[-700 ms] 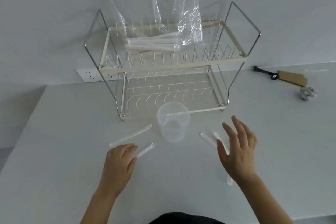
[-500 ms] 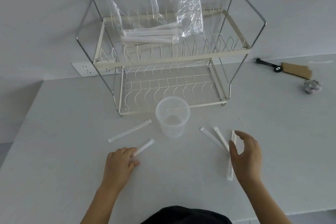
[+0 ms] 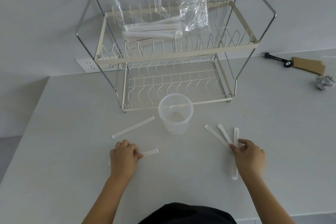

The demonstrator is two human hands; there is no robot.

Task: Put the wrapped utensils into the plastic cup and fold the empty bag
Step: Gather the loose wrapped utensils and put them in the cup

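Both hands lowered since earlier: left hand (image 3: 124,158) pinches one wrapped utensil (image 3: 150,152); right hand (image 3: 249,156) grips three wrapped utensils (image 3: 224,135), right of plastic cup (image 3: 175,114).

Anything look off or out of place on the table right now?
Nothing is spilled or damaged. Wrapped utensils lie scattered beside the upright plastic cup, which looks empty. The plastic bag on the rack's top shelf still holds a bundle. A crumpled foil ball sits far right.

L hand (image 3: 123,156) pinching utensil (image 3: 150,152) | R hand (image 3: 249,156) on 3 utensils (image 3: 224,135)
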